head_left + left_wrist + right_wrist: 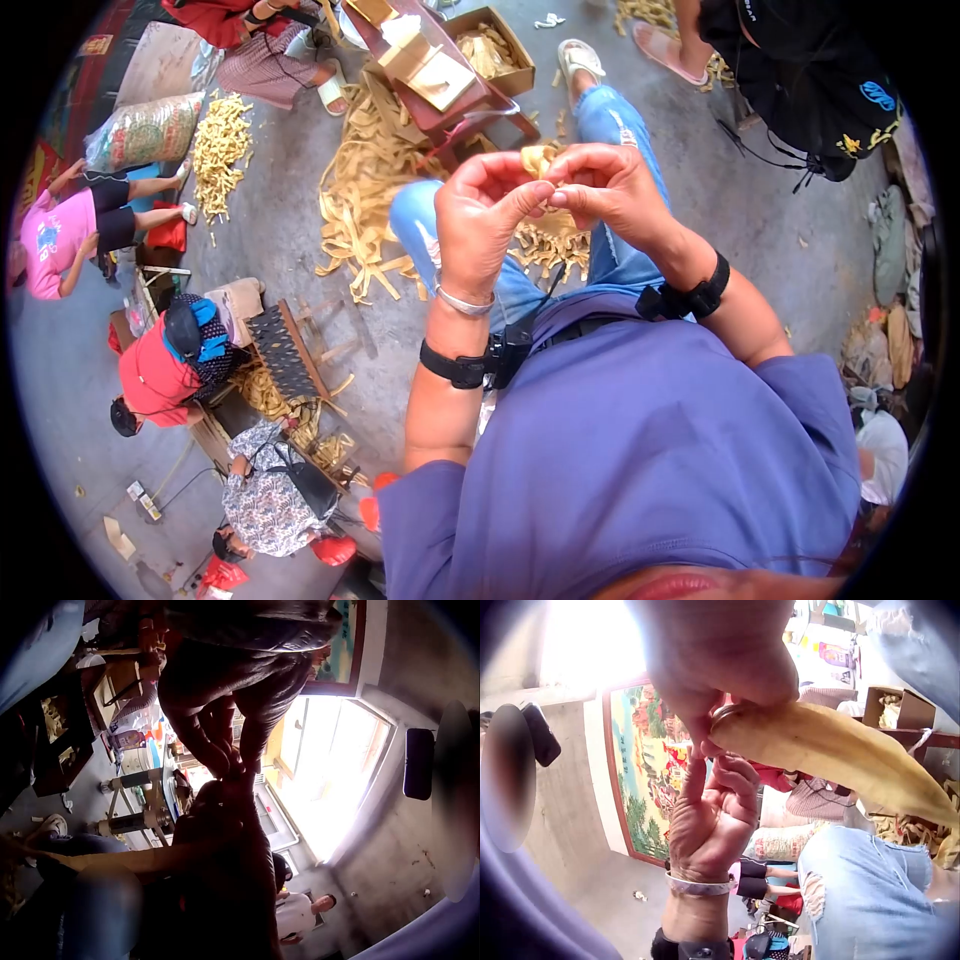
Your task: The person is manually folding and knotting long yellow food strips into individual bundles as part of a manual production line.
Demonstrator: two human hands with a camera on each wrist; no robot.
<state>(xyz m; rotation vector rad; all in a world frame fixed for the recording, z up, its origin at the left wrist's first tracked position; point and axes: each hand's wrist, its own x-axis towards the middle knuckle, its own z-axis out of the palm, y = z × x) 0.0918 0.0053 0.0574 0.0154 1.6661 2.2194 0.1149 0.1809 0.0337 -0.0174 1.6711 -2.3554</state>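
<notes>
A flat yellow-tan strip (825, 746) is held between both hands at lap height in front of the knees. In the right wrist view, its near end is curled up at the fingertips and the rest trails toward the floor. My left hand (472, 215) pinches the curled end with thumb and forefinger. On the other side, my right hand (622, 200) pinches it too, thumb tip close to the left thumb. Only a small yellow fold shows above the fingers in the head view. The left wrist view is dark, with the strip (135, 859) passing across its lower left.
A heap of loose strips (370, 190) lies on the floor ahead, near a dark red bench (425, 100) and a cardboard box (525, 75). Short knotted pieces (550, 255) lie between the knees, more pieces (222, 150) farther left. Several people sit or stand around.
</notes>
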